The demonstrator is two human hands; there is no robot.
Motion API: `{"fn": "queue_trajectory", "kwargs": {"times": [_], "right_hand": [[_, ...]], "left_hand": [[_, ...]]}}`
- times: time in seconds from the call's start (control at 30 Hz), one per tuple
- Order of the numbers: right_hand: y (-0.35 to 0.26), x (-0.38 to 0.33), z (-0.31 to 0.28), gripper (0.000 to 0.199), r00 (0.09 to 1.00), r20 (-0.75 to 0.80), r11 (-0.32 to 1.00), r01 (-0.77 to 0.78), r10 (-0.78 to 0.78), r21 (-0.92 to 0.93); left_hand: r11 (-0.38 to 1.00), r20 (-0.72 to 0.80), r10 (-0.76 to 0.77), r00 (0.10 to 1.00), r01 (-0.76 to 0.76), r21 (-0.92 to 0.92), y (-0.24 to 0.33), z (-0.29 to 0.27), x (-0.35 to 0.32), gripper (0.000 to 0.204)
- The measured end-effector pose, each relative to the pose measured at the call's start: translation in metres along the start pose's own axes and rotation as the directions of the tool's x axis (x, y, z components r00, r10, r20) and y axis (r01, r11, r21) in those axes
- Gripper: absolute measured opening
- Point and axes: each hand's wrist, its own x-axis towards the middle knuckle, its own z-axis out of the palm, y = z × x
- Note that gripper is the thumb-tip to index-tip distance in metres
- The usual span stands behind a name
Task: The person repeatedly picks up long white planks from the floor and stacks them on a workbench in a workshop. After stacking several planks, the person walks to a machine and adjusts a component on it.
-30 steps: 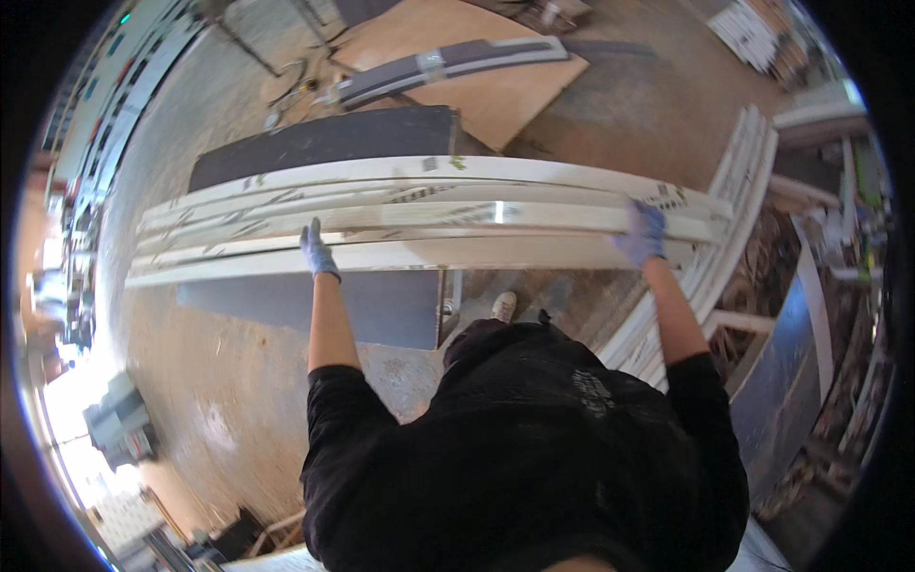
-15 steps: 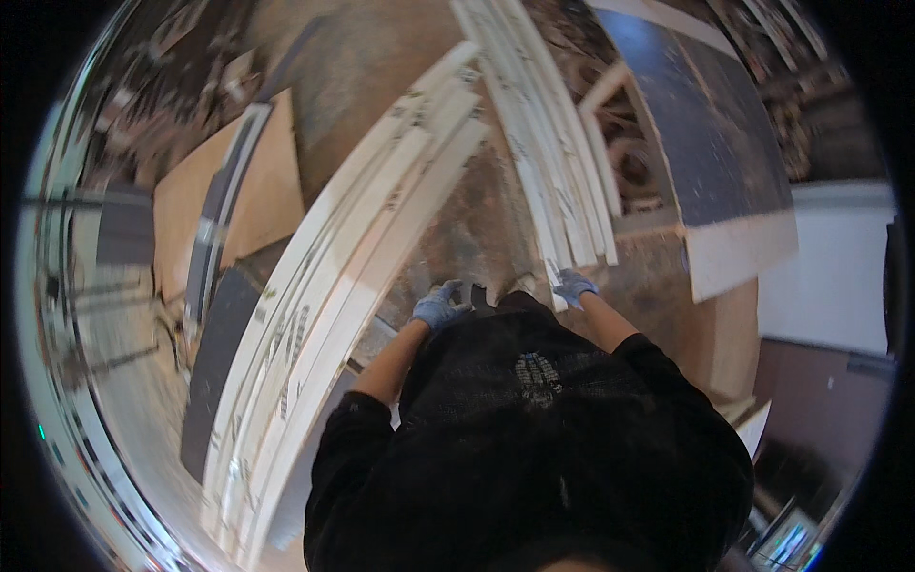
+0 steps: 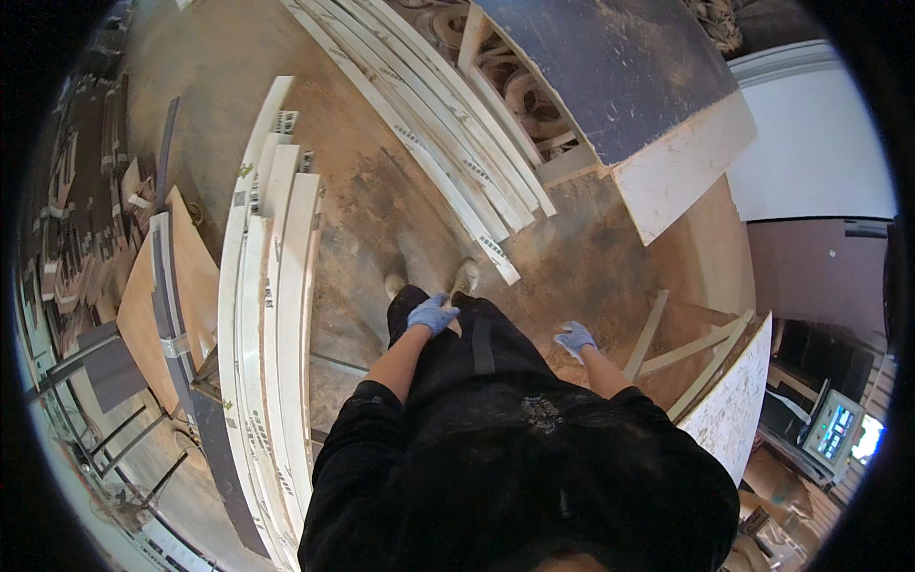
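Note:
Both of my hands wear light blue gloves. My left hand (image 3: 434, 315) hangs in front of my thigh, fingers loosely extended, with nothing visible in it. Off to the right side, my right hand (image 3: 575, 339) has its fingers apart and is empty. Long white boards (image 3: 405, 124) lie side by side ahead of me; the near end of one sticks out past the others, beyond both hands. On my left runs a second stack of long white boards (image 3: 286, 248) with dark printed marks, apart from my left hand.
A dark-topped panel (image 3: 610, 71) covers part of a crate of coiled brown material (image 3: 529, 100) at far right. A wooden frame (image 3: 686, 351) with a pale panel (image 3: 729, 400) stands at right, near a lit screen (image 3: 837, 429). A plywood sheet (image 3: 191, 276) lies far left.
The view has turned to the right. My right hand has come away from the near end of a white board and now hangs apart from it. The left hand now hangs before my thigh.

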Motion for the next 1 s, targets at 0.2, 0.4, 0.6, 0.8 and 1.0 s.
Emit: {"fn": "queue_trajectory", "kwargs": {"times": [0.2,0.4,0.6,0.8,1.0], "right_hand": [[-0.028,0.077,0.034,0.066,0.99,-0.004,0.979,0.137,-0.139,-0.148],[-0.096,0.148,0.046,0.066,0.998,-0.069,0.956,-0.022,0.002,-0.292],[-0.136,0.29,0.1,0.067,0.993,-0.109,0.876,-0.096,0.05,-0.472],[-0.154,0.426,0.147,0.081,0.982,-0.163,0.903,-0.153,0.094,-0.402],[-0.148,0.528,0.176,0.093,0.947,-0.314,0.878,-0.204,0.066,-0.432]], "left_hand": [[0.988,0.264,0.144,0.954,-0.151,0.007,0.039,0.038,0.042,0.059],[0.957,0.437,0.107,0.893,-0.211,0.197,0.021,0.047,0.107,0.057],[0.948,0.504,0.079,0.86,-0.222,0.23,-0.007,0.066,0.212,0.056],[0.917,0.58,0.199,0.79,-0.359,0.174,-0.024,0.112,0.317,0.051],[0.871,0.627,0.327,0.707,-0.483,0.091,-0.029,0.131,0.362,0.042]]}}
